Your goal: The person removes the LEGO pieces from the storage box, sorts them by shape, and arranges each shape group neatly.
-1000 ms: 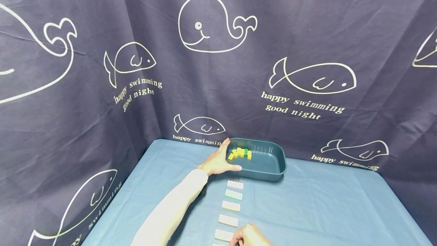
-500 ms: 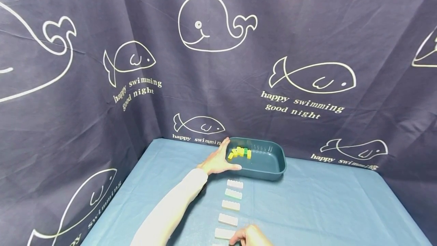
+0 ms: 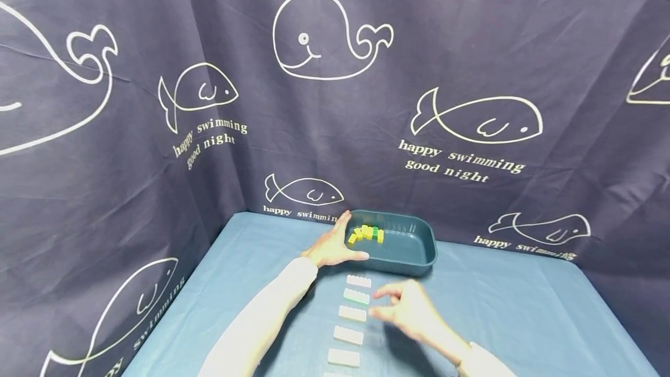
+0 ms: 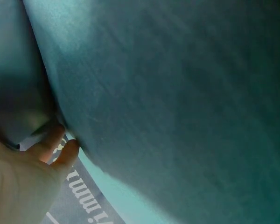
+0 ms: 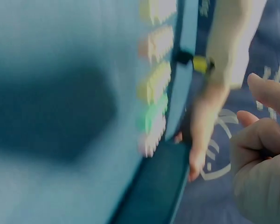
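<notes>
Toy bricks (image 3: pixel 352 313) lie in a spaced row down the middle of a blue counter (image 3: pixel 502 313) in the head view, the nearest cut off by the frame. Most look whitish under the light; the second from the far end is greenish. Dark blue-grey cloth (image 3: pixel 366 150) hangs behind and along the sides, printed in white with whales, fish and "happy swimming good night". Near its foot, at the far side of the counter, sits a dark teal tray (image 3: pixel 408 246), with yellow bricks (image 3: pixel 367 232) and a green brick (image 3: pixel 375 233) gathered at its left end. The left hand (image 3: pixel 333 247) spans that end, fingers spread, thumb on the near rim. Just right of the row is the right hand (image 3: pixel 410 310), released, thumb and forefinger parted.

From the left wrist, shadowed counter fills most of the view, with a brighter strip along its edge and lettered cloth beyond; two fingertips reach out at lower left.

From the right wrist, all blurred, five bricks show as cream-yellow, orange-pink, yellow, green and pink, the pink one closest to the tray. A broad shadow darkens the counter beside them.
</notes>
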Motion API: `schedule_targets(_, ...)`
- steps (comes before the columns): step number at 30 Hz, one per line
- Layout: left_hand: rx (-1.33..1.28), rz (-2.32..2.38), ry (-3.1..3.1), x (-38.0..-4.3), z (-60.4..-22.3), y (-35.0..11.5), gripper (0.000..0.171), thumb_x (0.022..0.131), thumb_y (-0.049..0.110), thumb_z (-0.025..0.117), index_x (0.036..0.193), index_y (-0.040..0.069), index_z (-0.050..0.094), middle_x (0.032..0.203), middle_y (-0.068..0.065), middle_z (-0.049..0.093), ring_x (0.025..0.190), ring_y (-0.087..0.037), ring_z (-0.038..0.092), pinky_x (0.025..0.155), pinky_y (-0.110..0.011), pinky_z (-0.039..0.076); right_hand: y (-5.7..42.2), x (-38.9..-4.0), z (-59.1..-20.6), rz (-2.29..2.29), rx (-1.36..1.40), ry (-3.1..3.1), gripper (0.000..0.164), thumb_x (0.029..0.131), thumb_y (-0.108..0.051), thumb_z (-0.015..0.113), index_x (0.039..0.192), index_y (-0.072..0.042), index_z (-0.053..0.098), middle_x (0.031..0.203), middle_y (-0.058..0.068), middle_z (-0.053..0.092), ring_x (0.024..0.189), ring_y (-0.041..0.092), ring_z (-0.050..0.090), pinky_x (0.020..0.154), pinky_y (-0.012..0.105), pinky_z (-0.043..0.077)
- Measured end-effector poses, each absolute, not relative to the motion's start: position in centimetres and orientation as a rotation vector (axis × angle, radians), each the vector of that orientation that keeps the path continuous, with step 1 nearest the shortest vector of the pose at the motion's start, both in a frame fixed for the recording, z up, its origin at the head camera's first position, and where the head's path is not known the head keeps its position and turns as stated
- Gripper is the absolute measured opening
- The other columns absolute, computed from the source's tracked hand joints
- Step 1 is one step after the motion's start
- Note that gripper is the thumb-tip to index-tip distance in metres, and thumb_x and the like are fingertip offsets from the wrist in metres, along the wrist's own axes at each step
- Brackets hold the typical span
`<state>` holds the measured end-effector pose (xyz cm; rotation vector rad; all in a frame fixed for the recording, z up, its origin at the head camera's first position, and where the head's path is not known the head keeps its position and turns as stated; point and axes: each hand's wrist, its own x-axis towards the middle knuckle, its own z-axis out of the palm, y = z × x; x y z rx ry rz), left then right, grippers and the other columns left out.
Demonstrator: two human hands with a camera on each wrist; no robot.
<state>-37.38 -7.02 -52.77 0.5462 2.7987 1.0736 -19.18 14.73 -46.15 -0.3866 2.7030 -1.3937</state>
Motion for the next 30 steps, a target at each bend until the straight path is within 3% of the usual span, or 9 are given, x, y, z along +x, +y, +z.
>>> schedule_targets(5, 0.544, 1.064, 2.810, -37.6, -53.4, -7.0, 0.131, 0.078, 0.072, 0.088, 0.177, 0.029, 0.014, 0.185, 0.017, 0.011, 0.154, -0.034, 0.054, 0.126, -0.053, 0.046, 16.0, -23.5, -45.3, -1.356, -0.232, 2.845, 0.024, 0.079, -0.018, 0.095, 0.101, -0.011, 0.088, 0.058, -0.009, 0.042, 0.054, 0.004, 0.033, 0.051, 0.022, 0.029)
schedule_targets(9, 0.543, 1.053, 2.822, -37.7, -53.4, -7.1, 0.131, 0.078, 0.072, 0.087, 0.177, 0.028, 0.014, 0.185, 0.018, 0.011, 0.154, -0.033, 0.054, 0.126, -0.053, 0.046, 17.2, -27.0, -45.4, -1.297, -0.178, 2.941, 0.024, 0.082, -0.022, 0.094, 0.103, -0.012, 0.089, 0.060, -0.009, 0.045, 0.058, 0.008, 0.037, 0.056, 0.023, 0.036)
schedule_targets(13, 0.545, 1.062, 2.806, -37.7, -53.0, -7.2, 0.132, 0.077, 0.072, 0.088, 0.177, 0.026, 0.015, 0.186, 0.015, 0.011, 0.156, -0.034, 0.051, 0.127, -0.054, 0.045, 18.3, -30.3, -46.0, -1.225, -0.152, 3.008, 0.026, 0.084, -0.025, 0.093, 0.105, -0.011, 0.088, 0.063, -0.002, 0.057, 0.064, 0.016, 0.050, 0.063, 0.028, 0.045)
schedule_targets(16, 0.540, 1.048, 2.805, -37.6, -52.8, -7.1, 0.132, 0.077, 0.073, 0.087, 0.177, 0.027, 0.015, 0.186, 0.016, 0.010, 0.156, -0.033, 0.051, 0.127, -0.053, 0.045, 19.0, -32.5, -46.6, -1.191, -0.146, 3.039, 0.026, 0.084, -0.026, 0.093, 0.104, -0.011, 0.089, 0.080, 0.006, 0.078, 0.083, 0.028, 0.070, 0.075, 0.038, 0.058)
schedule_targets(18, 0.537, 1.040, 2.807, -37.5, -52.7, -7.1, 0.132, 0.077, 0.073, 0.087, 0.177, 0.027, 0.014, 0.185, 0.017, 0.010, 0.156, -0.033, 0.052, 0.126, -0.052, 0.046, 19.4, -33.6, -47.1, -1.177, -0.164, 3.048, 0.026, 0.083, -0.026, 0.093, 0.103, -0.010, 0.089, 0.093, 0.012, 0.084, 0.097, 0.038, 0.076, 0.085, 0.047, 0.063)
schedule_targets(20, 0.531, 1.040, 2.806, -37.3, -52.6, -7.0, 0.132, 0.077, 0.073, 0.087, 0.177, 0.028, 0.014, 0.185, 0.017, 0.011, 0.155, -0.033, 0.052, 0.126, -0.051, 0.046, 20.0, -35.1, -48.2, -1.158, -0.200, 3.075, 0.026, 0.081, -0.030, 0.094, 0.100, -0.012, 0.090, 0.104, 0.010, 0.086, 0.110, 0.037, 0.076, 0.093, 0.048, 0.063)
schedule_targets(25, 0.525, 1.051, 2.797, -36.9, -52.5, -7.0, 0.131, 0.077, 0.072, 0.088, 0.177, 0.028, 0.015, 0.185, 0.019, 0.011, 0.155, -0.034, 0.052, 0.126, -0.052, 0.047, 19.9, -36.7, -49.3, -1.097, -0.121, 3.045, 0.027, 0.077, -0.029, 0.097, 0.097, -0.013, 0.090, 0.105, 0.010, 0.086, 0.112, 0.037, 0.074, 0.102, 0.049, 0.060)
schedule_targets(30, 0.529, 1.054, 2.809, -37.0, -52.5, -6.8, 0.130, 0.077, 0.072, 0.088, 0.176, 0.030, 0.015, 0.185, 0.019, 0.011, 0.155, -0.033, 0.052, 0.125, -0.052, 0.047, 18.9, -37.1, -49.4, -1.082, -0.004, 2.970, 0.032, 0.079, -0.024, 0.098, 0.103, -0.005, 0.088, 0.114, 0.016, 0.084, 0.118, 0.039, 0.073, 0.106, 0.055, 0.059)
